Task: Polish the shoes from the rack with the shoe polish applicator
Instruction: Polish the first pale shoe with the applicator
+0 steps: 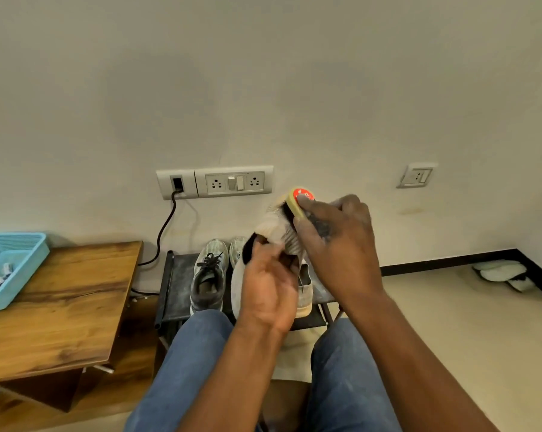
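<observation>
My left hand (268, 288) grips a pale knit shoe (274, 227) by its dark collar and holds it up, toe pointing away, above the rack. In my right hand (338, 238) is the shoe polish applicator (299, 201), yellow with a red label, its dark sponge pressed against the shoe's upper near the toe. Below them stands the low dark shoe rack (177, 288). On it a grey laced sneaker (208, 272) sits at the left. Another pale shoe (305, 294) lies partly hidden behind my hands.
A wooden table (60, 310) at the left carries a blue plastic basket (13, 266) with small items. Wall sockets (215, 182) with a black cable hang above the rack. Pale slippers (502, 274) lie on the floor at the right. My knees in jeans fill the bottom.
</observation>
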